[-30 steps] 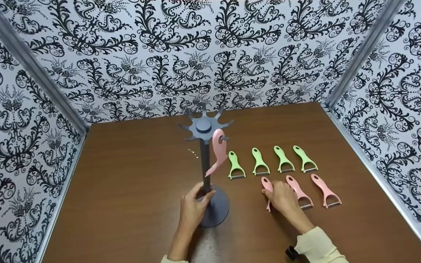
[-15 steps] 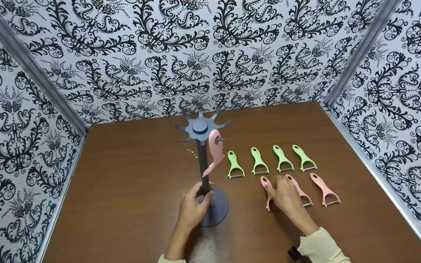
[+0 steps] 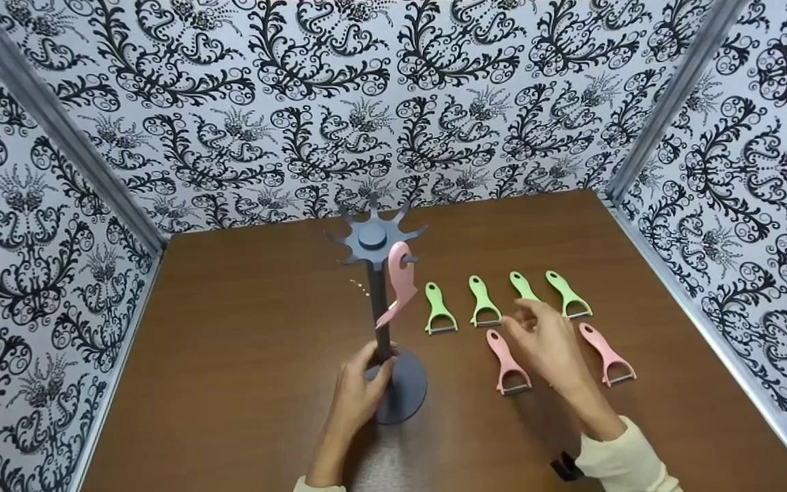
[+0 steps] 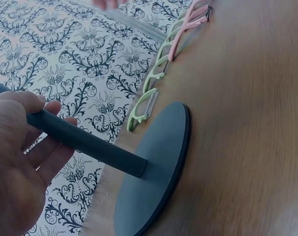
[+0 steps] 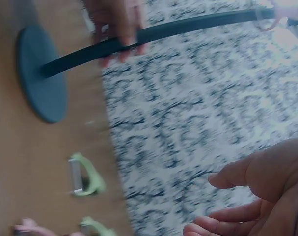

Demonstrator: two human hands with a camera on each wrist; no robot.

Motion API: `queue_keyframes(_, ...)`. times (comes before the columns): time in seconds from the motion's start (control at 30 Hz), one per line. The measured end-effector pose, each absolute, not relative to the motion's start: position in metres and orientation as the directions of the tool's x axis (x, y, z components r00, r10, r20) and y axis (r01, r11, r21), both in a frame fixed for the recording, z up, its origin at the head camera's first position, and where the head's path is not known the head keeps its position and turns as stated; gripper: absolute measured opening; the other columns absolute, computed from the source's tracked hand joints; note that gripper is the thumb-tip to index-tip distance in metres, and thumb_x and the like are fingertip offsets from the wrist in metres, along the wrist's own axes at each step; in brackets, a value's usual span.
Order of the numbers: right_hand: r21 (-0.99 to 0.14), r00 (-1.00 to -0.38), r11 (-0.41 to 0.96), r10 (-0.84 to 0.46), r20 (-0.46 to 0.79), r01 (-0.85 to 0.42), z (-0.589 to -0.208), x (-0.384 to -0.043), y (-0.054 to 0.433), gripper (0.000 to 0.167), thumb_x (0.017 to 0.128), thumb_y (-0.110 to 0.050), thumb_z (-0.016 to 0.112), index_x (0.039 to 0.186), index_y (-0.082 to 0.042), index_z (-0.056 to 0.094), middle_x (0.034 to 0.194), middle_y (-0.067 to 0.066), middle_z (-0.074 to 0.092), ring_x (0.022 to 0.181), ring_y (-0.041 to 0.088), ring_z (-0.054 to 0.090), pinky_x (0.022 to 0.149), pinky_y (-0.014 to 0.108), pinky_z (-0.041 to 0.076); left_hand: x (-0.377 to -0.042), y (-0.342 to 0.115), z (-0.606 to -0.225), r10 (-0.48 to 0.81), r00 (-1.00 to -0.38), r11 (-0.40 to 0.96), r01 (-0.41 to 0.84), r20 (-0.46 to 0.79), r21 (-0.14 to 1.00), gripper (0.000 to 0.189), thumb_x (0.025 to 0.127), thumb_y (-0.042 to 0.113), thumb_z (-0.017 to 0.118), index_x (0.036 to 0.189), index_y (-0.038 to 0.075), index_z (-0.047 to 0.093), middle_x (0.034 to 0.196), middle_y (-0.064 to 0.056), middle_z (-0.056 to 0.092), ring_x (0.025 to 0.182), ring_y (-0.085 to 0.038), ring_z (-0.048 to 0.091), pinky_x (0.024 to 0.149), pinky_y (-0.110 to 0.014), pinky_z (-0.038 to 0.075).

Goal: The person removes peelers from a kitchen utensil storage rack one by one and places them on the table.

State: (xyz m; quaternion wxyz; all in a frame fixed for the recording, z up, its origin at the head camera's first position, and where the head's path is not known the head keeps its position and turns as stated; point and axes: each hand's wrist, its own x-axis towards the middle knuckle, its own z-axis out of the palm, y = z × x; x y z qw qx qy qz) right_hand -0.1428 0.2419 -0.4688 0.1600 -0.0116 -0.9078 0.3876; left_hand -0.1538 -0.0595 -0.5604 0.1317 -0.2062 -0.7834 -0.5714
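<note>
My left hand grips the pole of a grey utensil stand low down, just above its round base. One pink peeler hangs from a hook at the stand's top. My right hand hovers over the peelers to the right, and the right wrist view shows its thumb and fingers apart with nothing between them. Beside that hand a pink peeler lies on the left and another pink peeler on the right. The middle pink peeler is hidden behind the hand and forearm.
Behind the pink peelers lies a row of green peelers, one partly covered by the right hand. All rest on a brown wooden table. Patterned walls enclose its back and sides. A dark object shows beside the right sleeve.
My right hand has let go of the left pink peeler and risen up and to the right. The stand tilted slightly left; my left hand stays on its pole.
</note>
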Motion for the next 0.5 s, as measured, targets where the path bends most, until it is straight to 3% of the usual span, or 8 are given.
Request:
queue_keyframes(0.1,-0.722,-0.937,0.676,0.138,0.321,-0.148,-0.448,-0.139,0.240,0.034,0.093,-0.009,0.077,0.120,0.009,0.068,0.098,0.014,0.073,0.088,0.029,0.070,0.081,0.041,0.057,-0.153,-0.059,-0.560,0.171,-0.875,0.258,0.483,0.453,0.837,0.015,0.097,0.002,0.072,0.112,0.003,0.071,0.104,0.000,0.076,0.101,-0.020,0.073,0.090,-0.040,0.058)
queue_keyframes(0.3,-0.721,-0.909,0.656,0.129,0.397,-0.222,-0.416,-0.133,0.234,0.034,0.091,-0.004,0.079,0.122,0.006,0.069,0.097,0.011,0.072,0.084,0.021,0.069,0.074,0.016,0.052,-0.153,-0.059,-0.561,0.167,-0.864,0.243,0.503,0.475,0.829,0.016,0.097,0.002,0.071,0.113,0.003,0.072,0.104,-0.002,0.077,0.098,-0.022,0.073,0.088,-0.044,0.059)
queue_keyframes(0.5,-0.729,-0.884,0.619,0.117,0.453,-0.292,-0.392,-0.128,0.224,0.035,0.090,-0.003,0.080,0.123,0.001,0.070,0.103,0.007,0.072,0.089,0.020,0.069,0.075,0.013,0.049,-0.153,-0.059,-0.563,0.152,-0.882,0.261,0.470,0.445,0.843,0.015,0.097,0.005,0.073,0.112,0.003,0.073,0.102,0.000,0.077,0.097,-0.020,0.073,0.087,-0.045,0.059)
